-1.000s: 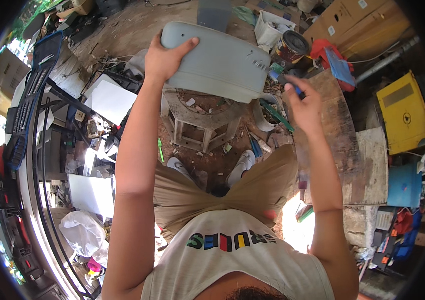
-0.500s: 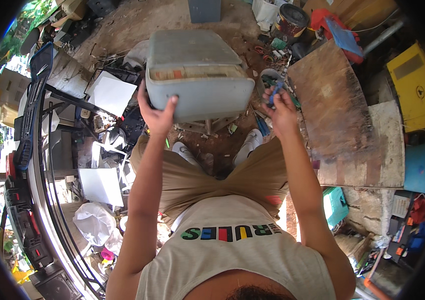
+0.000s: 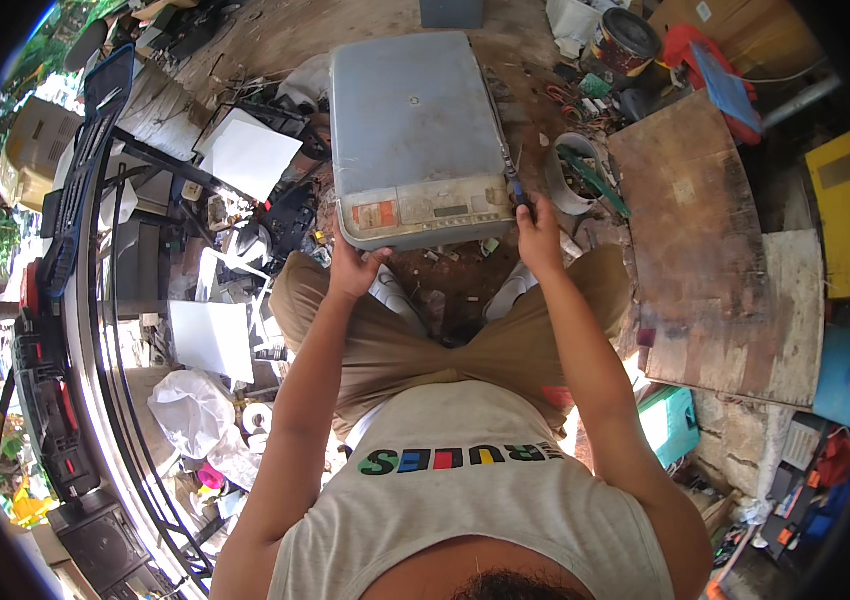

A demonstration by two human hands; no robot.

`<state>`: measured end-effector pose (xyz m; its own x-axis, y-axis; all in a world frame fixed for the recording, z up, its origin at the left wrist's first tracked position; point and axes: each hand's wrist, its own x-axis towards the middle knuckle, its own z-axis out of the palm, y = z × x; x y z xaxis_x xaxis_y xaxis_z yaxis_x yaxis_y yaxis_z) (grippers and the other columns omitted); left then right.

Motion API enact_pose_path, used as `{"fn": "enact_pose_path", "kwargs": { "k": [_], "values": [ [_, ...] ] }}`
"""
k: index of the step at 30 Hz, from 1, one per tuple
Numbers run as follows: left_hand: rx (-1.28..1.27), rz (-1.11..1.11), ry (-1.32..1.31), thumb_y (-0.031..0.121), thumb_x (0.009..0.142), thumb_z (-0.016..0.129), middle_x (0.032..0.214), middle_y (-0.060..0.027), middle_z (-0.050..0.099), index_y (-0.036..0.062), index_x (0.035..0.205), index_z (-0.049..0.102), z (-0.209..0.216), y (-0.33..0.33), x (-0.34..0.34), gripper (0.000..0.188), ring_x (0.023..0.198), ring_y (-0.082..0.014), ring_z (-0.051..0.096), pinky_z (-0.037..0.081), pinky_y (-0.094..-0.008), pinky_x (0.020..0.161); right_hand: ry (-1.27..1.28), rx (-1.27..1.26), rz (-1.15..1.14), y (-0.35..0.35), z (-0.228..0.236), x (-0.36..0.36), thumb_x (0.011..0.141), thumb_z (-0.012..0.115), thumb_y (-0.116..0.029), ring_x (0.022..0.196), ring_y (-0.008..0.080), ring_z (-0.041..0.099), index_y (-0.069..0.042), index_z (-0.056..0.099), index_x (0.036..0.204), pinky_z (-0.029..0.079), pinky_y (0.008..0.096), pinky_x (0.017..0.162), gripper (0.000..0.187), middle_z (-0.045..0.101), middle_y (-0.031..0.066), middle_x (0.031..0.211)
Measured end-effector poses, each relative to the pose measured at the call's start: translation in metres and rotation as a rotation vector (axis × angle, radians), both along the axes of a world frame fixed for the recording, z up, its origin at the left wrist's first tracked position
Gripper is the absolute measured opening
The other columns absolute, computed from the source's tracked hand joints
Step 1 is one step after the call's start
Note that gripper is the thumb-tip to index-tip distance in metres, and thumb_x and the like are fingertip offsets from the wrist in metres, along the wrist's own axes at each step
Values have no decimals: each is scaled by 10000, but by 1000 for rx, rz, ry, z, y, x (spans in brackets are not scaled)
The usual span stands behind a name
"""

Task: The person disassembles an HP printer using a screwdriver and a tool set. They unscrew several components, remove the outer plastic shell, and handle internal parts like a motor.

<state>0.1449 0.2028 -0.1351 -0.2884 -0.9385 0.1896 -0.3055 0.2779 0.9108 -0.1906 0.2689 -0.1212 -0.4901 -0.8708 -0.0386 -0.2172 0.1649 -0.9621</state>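
A grey, dusty flatbed printer (image 3: 410,120) rests in front of my knees, its flat lid up and its button panel toward me. At the near left corner my left hand (image 3: 353,268) grips the printer's lower front edge, thumb showing and the other fingers partly hidden. By the near right corner, my right hand (image 3: 539,238) is closed round a screwdriver (image 3: 516,190) with a dark blue handle. Its shaft points away from me along the printer's right side. Whether the tip touches the casing I cannot tell.
A white bucket (image 3: 573,200) with green and dark parts stands right of the printer. Beyond it lies a worn wooden board (image 3: 690,230). Scrap, white panels (image 3: 249,155) and a clear plastic bag (image 3: 191,412) crowd the left. A dark paint bucket (image 3: 625,42) stands at the far right.
The printer has tipped, so its lid and button panel now face up. My left hand has moved to the near edge, and my right hand has brought the screwdriver to the right side.
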Motion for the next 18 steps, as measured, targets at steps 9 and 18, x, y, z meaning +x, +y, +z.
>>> {"fn": "enact_pose_path", "kwargs": {
  "k": [9,18],
  "values": [
    [-78,122,-27,193,809,864,1483,-212,474,-15,1592,102,1,0,-5,1112,1365,-323,483,397,-437,1139,234,17,-29,14,42,12,1025,595,-215,1041,370,670,-46,594,1264,514,412,891,293,687,197,1141],
    [55,49,267,170,903,791,1052,-85,694,-19,1255,639,111,33,-93,427,884,-125,615,509,-287,818,307,-117,173,49,83,39,986,636,-122,977,325,676,-25,608,1217,529,392,848,252,676,173,1108]
  ]
}}
